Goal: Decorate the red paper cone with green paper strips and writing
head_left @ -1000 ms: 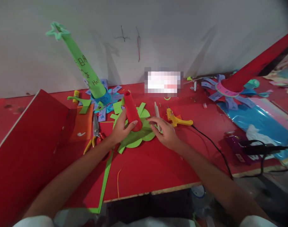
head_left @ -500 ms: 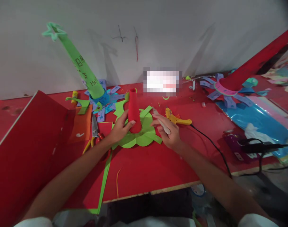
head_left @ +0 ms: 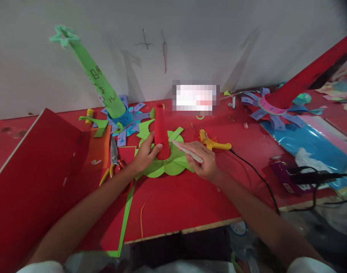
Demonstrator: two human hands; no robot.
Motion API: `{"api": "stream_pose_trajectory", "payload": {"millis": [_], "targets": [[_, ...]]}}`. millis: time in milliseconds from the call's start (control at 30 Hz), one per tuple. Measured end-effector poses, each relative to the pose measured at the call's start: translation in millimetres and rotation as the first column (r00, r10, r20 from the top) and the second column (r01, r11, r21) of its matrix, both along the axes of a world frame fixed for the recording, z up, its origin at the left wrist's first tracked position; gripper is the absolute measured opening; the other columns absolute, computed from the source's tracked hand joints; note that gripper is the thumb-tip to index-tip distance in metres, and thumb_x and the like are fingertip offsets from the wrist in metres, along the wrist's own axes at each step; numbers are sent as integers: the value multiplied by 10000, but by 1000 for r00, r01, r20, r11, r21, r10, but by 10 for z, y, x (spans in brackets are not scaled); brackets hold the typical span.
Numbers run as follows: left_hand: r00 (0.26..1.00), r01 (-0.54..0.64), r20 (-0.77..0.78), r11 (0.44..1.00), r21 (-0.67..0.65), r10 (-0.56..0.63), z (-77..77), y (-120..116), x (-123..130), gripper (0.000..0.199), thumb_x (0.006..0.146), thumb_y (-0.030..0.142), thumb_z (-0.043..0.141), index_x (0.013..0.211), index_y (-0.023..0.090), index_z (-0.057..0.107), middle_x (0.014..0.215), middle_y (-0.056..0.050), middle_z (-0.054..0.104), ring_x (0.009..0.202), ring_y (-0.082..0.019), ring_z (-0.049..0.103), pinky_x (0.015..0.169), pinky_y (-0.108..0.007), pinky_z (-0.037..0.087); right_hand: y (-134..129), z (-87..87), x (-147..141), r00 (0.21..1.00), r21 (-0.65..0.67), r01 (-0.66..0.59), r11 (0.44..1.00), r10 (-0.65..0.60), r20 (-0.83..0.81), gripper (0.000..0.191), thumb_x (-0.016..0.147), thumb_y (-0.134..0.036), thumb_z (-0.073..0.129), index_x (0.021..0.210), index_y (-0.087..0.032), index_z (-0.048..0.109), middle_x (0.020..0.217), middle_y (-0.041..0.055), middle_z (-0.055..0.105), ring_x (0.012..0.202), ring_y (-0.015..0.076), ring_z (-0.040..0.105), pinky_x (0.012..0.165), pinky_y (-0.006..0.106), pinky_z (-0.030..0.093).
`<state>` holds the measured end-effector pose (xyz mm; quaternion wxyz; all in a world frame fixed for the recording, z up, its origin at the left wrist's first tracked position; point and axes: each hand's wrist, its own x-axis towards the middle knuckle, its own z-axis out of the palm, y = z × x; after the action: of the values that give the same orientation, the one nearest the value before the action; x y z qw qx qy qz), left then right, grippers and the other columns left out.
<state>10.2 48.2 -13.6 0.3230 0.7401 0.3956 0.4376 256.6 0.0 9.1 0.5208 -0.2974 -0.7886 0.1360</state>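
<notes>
A red paper cone (head_left: 162,131) with an open narrow top stands on a green flower-shaped paper cutout (head_left: 173,168). My left hand (head_left: 145,154) is closed around the cone's lower left side, thumb in front. In my right hand (head_left: 203,161) is a slim white pen (head_left: 192,153), its tip pointing left at the green paper beside the cone's base. Whether the tip touches the paper I cannot tell. A yellow glue gun (head_left: 214,144) lies just beyond my right hand, its black cord running to the right.
Scissors (head_left: 114,153) and an orange sheet (head_left: 98,148) lie left of the cutout. Behind them leans a tall green paper tube (head_left: 101,83) on a petalled base. At right are a red tube (head_left: 310,74), a blue plastic packet (head_left: 298,142) and a purple box (head_left: 287,176).
My right hand has turned the pen and brought its tip leftward, close to the cone's base. My left hand stays on the cone.
</notes>
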Motion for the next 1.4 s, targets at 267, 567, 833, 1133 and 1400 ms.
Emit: {"api": "stream_pose_trajectory", "payload": {"millis": [267,567,833,1133,1400], "targets": [[1000,-12,-27,999,30,13,9,-3,-1,550,996,619,506,1310,170,546,1232,-126,667,1091,-241,635,979,-364,521,15,-20,-2,999,-46,-45,998,46,23,476,1006,-180,557,1468,-294,570,1276,74,735,1140,229,697,970,412,601],[999,4,-51,999,34,-2,7,8,-14,546,1006,611,497,1334,177,545,1255,-127,671,1117,-244,643,988,-375,509,10,21,10,998,-56,-67,996,67,10,444,1010,-197,541,1441,-286,591,1246,85,745,1058,229,712,895,410,616],[998,3,-63,1000,29,-1,3,13,-16,565,1002,630,491,1331,174,544,1264,-125,669,1124,-242,639,987,-367,499,10,22,2,996,-50,-92,995,92,6,423,1003,-181,561,1416,-260,606,1238,91,746,1058,217,700,903,394,606],[998,3,-65,1000,23,-2,32,-1,-13,550,1000,628,493,1313,179,550,1228,-125,677,1088,-247,649,963,-380,511,-2,14,8,998,-63,-66,996,66,-1,435,1007,-204,547,1433,-277,597,1249,88,746,1088,236,706,916,419,610],[998,7,-60,1000,4,-7,35,-4,-11,556,1000,626,497,1319,174,551,1284,-129,665,1137,-251,636,1005,-378,497,12,2,-1,998,-66,-58,996,59,10,439,1014,-191,546,1444,-272,581,1265,85,739,1104,223,697,947,408,602]]}}
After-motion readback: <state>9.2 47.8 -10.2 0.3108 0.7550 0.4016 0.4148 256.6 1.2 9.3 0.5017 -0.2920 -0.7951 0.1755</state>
